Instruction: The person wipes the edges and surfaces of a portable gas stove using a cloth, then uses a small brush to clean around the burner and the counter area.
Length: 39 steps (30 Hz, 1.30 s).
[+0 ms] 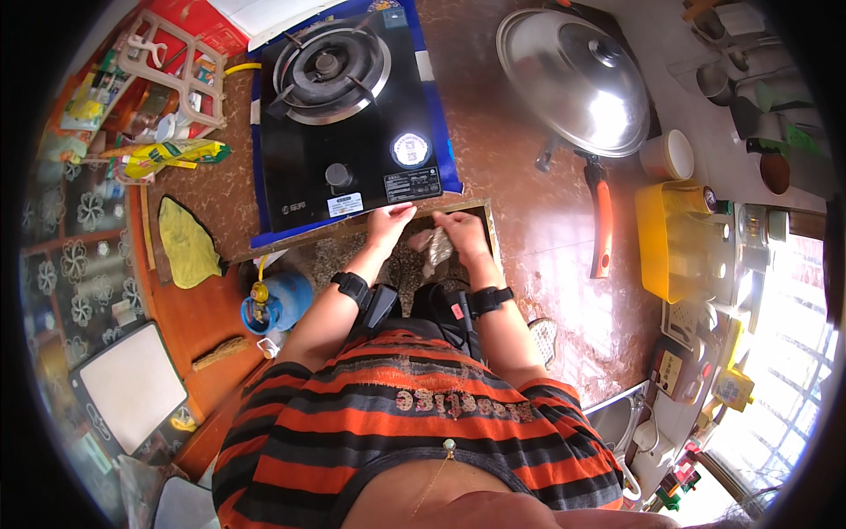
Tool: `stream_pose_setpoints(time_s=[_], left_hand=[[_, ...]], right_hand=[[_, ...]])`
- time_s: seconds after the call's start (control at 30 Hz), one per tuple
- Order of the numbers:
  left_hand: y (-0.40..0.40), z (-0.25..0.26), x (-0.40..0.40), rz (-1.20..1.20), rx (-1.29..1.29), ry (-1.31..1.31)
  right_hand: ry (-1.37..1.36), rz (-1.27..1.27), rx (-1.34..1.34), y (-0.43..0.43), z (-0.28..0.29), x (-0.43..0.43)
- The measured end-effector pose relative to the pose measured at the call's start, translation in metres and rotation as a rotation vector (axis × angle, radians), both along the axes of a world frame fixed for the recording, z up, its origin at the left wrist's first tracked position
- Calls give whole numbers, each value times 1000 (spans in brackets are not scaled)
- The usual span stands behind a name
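Note:
My right hand (466, 235) grips a crumpled, greyish-brown cloth (437, 251) that hangs below its fingers, over the gap in the counter's front. Close to the front edge of the black glass gas stove (301, 155), my left hand (390, 225) has its thumb and fingers near each other. Whether anything thin sits between them cannot be made out. The stove carries one burner (326, 64) with a pot support, and a round knob (338, 174). Blue sheeting (441, 155) shows around its border.
Right on the brown counter (529, 258) sit a lidded pan (572, 86) with an orange handle (601, 231) and a yellow bin (661, 244). A yellow-green cloth (188, 244) lies left. Below stands a blue gas cylinder (291, 301); a whisk-like brush (221, 353) lies nearby.

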<state>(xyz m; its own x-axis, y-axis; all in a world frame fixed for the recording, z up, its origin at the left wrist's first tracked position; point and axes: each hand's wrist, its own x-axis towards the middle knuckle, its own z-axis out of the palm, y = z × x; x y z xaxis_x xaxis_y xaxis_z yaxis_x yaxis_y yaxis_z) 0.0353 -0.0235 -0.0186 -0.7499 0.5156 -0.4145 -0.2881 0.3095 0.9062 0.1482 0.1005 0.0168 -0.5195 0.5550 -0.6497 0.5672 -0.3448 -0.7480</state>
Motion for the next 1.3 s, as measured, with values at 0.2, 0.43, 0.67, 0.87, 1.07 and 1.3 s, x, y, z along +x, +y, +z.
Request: stream_pose_setpoints(time_s=[0.2,0.43,0.67,0.87,1.07,1.3], left_hand=[[26,14,15,7,-210,438],[24,21,18,-46,-158,749],[18,1,19,-47,-236,926],[-17,-1,6,-36,-317,730],[-126,19,-53,89,-378,635],[-175,27,-91,45,-274,548]], right_hand=[[115,-709,215,63,17,38],[-114,-35,1230,71,-12,46],[-173,286,1421,5,-4,-3],[160,653,1338,-21,-2,-18],[-31,333,1527,12,-17,-5],[379,400,1290,-170,-30,-110]])
